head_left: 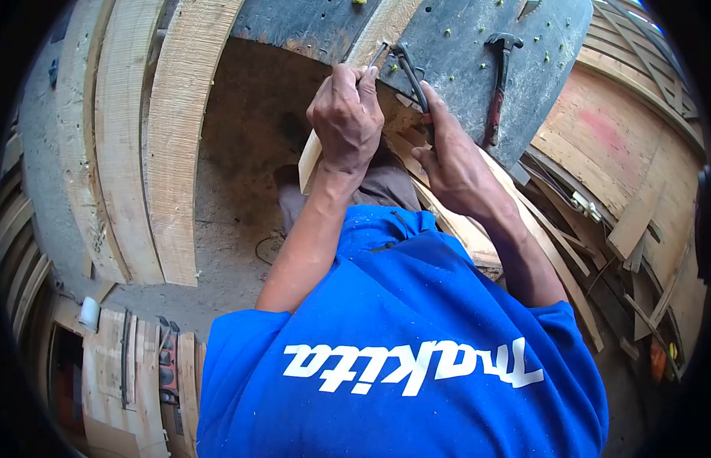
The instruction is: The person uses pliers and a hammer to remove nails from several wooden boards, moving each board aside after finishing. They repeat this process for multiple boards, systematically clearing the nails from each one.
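Note:
My left hand (346,118) is closed, its thumb and fingers pinching a thin dark metal tool (380,54) whose tip rests at the face of a pale wooden board (384,27). My fingers cover most of that tool, so I cannot tell its kind. In my right hand (458,160) is a hammer (413,79) with a dark shaft and a red-and-black grip. Its head lies close beside the thin tool, over the board's right edge. The board runs from the dark worktable (455,46) back toward my lap, passing under my left hand.
A second hammer (499,90) lies on the worktable to the right, among small yellow-green bits. Long curved planks (172,145) stand at left. Offcuts (636,221) and a plywood sheet (592,137) are at right. A white cylinder (90,314) sits at lower left.

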A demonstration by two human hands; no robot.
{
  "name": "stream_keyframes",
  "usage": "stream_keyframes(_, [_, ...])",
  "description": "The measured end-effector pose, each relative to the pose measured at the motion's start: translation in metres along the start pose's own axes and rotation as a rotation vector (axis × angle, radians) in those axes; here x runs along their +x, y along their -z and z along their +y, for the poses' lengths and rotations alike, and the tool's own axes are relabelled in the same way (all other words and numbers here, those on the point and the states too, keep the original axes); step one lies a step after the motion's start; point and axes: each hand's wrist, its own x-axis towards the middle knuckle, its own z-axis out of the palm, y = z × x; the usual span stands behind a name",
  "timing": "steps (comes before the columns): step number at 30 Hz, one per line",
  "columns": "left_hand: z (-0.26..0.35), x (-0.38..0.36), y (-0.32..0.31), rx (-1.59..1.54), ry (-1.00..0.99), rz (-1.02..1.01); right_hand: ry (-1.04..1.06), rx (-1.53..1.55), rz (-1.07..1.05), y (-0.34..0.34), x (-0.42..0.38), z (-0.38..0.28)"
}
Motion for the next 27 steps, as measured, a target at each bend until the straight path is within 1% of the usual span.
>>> stream_keyframes(2, [0.000, 0.003, 0.000, -0.029, 0.006, 0.025, 0.203, 0.028, 0.086, -0.003, 0.003, 0.013])
stream_keyframes(3, [0.003, 0.001, -0.003, -0.028, 0.008, 0.028, 0.205, 0.025, 0.085, -0.003, 0.004, 0.026])
stream_keyframes(5, [0.000, 0.000, -0.003, -0.039, 0.007, 0.027, 0.411, 0.062, 0.181, -0.012, 0.016, 0.051])
stream_keyframes(7, [-0.002, 0.001, -0.005, -0.017, 0.005, 0.026, 0.419, 0.070, 0.201, -0.008, 0.024, 0.064])
stream_keyframes(9, [-0.002, -0.003, -0.005, 0.005, 0.005, 0.011, 0.316, -0.162, 0.046, -0.001, 0.023, 0.075])
stream_keyframes(10, [-0.003, -0.002, -0.005, 0.001, -0.001, 0.024, 0.320, -0.282, -0.019, -0.006, 0.023, 0.082])
stream_keyframes(11, [-0.002, -0.003, -0.006, -0.007, -0.002, 0.034, 0.302, -0.311, -0.015, -0.017, 0.020, 0.089])
stream_keyframes(13, [-0.001, -0.005, -0.006, 0.025, 0.006, 0.019, 0.366, 0.054, 0.095, -0.020, 0.016, 0.096])
stream_keyframes(15, [-0.004, -0.005, -0.006, 0.043, 0.015, 0.011, 0.368, 0.209, 0.108, -0.013, 0.014, 0.092])
stream_keyframes(17, [-0.004, -0.005, -0.008, 0.046, -0.003, 0.023, 0.378, 0.206, 0.099, 0.001, 0.008, 0.079])
stream_keyframes(19, [-0.003, -0.007, -0.009, 0.046, -0.017, 0.043, 0.369, 0.042, 0.056, 0.017, 0.003, 0.065])
stream_keyframes(20, [-0.003, -0.007, -0.009, 0.056, -0.022, 0.045, 0.255, -0.073, 0.003, 0.030, -0.001, 0.052])
stream_keyframes(21, [-0.003, -0.007, -0.009, 0.064, -0.025, 0.046, 0.256, -0.075, 0.005, 0.041, -0.002, 0.047])
stream_keyframes(23, [-0.001, -0.006, -0.009, 0.059, -0.013, 0.044, 0.267, -0.601, 0.024, 0.060, 0.004, 0.046])
stream_keyframes(24, [0.000, -0.006, -0.008, 0.058, -0.001, 0.036, 0.339, -0.709, 0.108, 0.065, 0.008, 0.051])
stream_keyframes(27, [-0.003, -0.006, -0.009, 0.046, -0.030, 0.061, 0.394, -0.714, 0.057, 0.093, 0.012, 0.028])
